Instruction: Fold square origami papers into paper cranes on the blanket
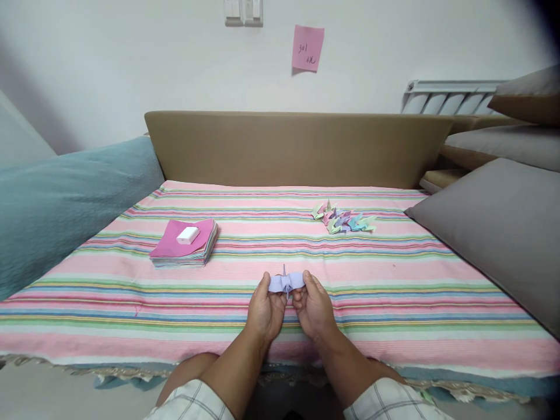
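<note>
A lavender paper crane (286, 283) is stretched between my two hands, its wings spread out to either side. My left hand (266, 306) pinches the left wing between thumb and fingers. On the other side, my right hand (314, 303) grips the right wing in the same way. The crane's thin points stick out at the far and near sides of its body. Both hands are just above the striped cloth, near its front edge.
A stack of coloured paper (179, 245) lies at left with a small white block (188, 235) on top. Several folded paper cranes (343, 220) are heaped at back right. Grey cushions (494, 227) flank the right side, a teal cushion (79, 204) the left. A brown backrest (297, 149) stands behind.
</note>
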`<state>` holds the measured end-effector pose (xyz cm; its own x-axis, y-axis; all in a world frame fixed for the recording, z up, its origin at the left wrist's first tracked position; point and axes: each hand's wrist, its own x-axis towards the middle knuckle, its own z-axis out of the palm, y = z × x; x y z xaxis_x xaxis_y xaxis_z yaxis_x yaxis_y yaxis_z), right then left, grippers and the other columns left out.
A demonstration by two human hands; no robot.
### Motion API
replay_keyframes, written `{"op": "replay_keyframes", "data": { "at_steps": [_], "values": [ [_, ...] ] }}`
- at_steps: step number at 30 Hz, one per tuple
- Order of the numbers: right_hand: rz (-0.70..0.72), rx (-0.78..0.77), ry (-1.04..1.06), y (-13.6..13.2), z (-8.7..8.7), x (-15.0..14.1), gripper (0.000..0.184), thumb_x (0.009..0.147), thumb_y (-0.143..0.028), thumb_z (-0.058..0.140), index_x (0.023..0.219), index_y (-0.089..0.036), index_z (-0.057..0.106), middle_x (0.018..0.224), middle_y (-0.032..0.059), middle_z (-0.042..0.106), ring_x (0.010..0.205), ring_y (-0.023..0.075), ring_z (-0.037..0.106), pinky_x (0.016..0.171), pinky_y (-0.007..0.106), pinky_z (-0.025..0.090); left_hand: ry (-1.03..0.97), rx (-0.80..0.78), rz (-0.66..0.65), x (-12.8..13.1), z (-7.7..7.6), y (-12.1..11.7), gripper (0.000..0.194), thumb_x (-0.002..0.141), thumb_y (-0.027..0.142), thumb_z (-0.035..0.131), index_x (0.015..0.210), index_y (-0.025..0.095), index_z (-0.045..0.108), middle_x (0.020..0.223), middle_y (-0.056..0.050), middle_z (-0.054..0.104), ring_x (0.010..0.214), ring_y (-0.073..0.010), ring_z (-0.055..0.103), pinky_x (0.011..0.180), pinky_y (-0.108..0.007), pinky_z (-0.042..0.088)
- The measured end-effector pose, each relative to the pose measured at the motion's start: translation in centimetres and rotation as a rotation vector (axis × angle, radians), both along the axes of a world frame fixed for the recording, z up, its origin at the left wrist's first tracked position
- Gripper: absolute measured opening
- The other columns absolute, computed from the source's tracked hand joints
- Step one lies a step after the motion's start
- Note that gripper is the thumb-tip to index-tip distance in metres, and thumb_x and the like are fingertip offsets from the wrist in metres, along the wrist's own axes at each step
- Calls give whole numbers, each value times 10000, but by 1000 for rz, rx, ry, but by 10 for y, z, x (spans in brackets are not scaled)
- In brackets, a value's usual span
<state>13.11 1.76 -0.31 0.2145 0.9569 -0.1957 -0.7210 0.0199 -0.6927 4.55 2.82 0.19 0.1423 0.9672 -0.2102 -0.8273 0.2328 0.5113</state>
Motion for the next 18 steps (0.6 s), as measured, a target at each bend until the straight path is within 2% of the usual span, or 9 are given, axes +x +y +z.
{"op": "replay_keyframes", "data": {
  "at_steps": [4, 9, 12, 15, 18],
  "values": [
    [-11, -47, -4, 2, -1, 4, 368, 712, -531, 629, 652, -191, 500, 477, -50, 467, 393, 76, 410, 338, 191, 286, -8, -22, -14, -1, -1, 0, 234, 815, 332, 594, 782, 102, 626, 769, -83, 668, 739, -183, 640, 741, -319, 513],
    [-11, -71, 4, 4, 0, 6, 346, 714, -510, 627, 656, -194, 498, 497, -46, 474, 401, 80, 414, 346, 198, 289, -5, 16, -17, -1, -3, 0, 225, 795, 324, 626, 804, 99, 628, 799, -96, 673, 781, -197, 642, 764, -337, 516],
    [-32, -40, -6, 7, -1, 12, 324, 706, -492, 649, 761, -190, 543, 551, -51, 487, 443, 80, 445, 376, 187, 310, -1, 32, 0, -2, -5, 0, 217, 789, 321, 642, 816, 108, 618, 799, -84, 667, 786, -186, 638, 752, -327, 523],
    [-121, 8, -139, 8, -2, 22, 346, 721, -479, 644, 921, -212, 551, 671, -39, 533, 539, 91, 494, 428, 183, 350, 12, 0, 46, -1, -6, 0, 204, 779, 318, 660, 790, 123, 603, 729, -51, 652, 690, -143, 619, 708, -305, 531],
    [-279, 48, -414, 4, -1, 31, 284, 769, -466, 601, 893, -216, 550, 704, -35, 535, 584, 93, 477, 500, 198, 384, 33, -25, 75, -1, -6, 0, 216, 757, 325, 686, 769, 130, 594, 692, -35, 642, 632, -120, 598, 676, -291, 533]
  ]
}}
